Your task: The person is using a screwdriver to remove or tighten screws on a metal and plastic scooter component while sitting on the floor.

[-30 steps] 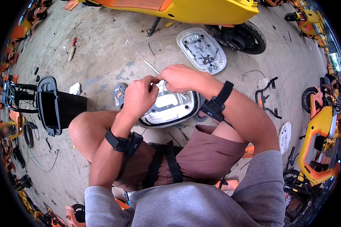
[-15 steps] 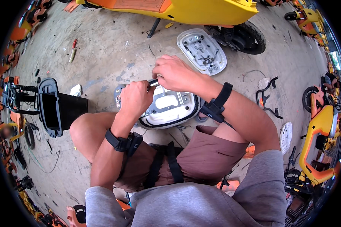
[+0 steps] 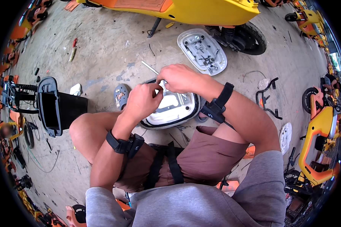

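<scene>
A scooter seat (image 3: 174, 118) lies upside down on the floor before me, its white underside up and edged in black. Above its far left part my two hands are close together. My right hand (image 3: 180, 78) is closed around a thin pale rod (image 3: 150, 67), which sticks out beyond the fingers to the far left; its other end is hidden. My left hand (image 3: 143, 100) is pinched beside the right fingertips, and what it holds, if anything, is hidden. Just beyond, to the right, a white tray-like shell (image 3: 193, 47) carries several bolts and small parts.
A yellow scooter (image 3: 212, 13) stands across the far side, its rear wheel (image 3: 254, 38) near the shell. On the left is a black storage bin (image 3: 72, 108). A red-handled tool (image 3: 73, 49) lies farther off. A bent black bar (image 3: 267, 94) lies right; another person (image 3: 330, 81) is at far right.
The shiny piece between my hands no longer shows there; a pale rod now points away from my right hand. My left hand has shifted right and nearer, uncovering a grey clog.
</scene>
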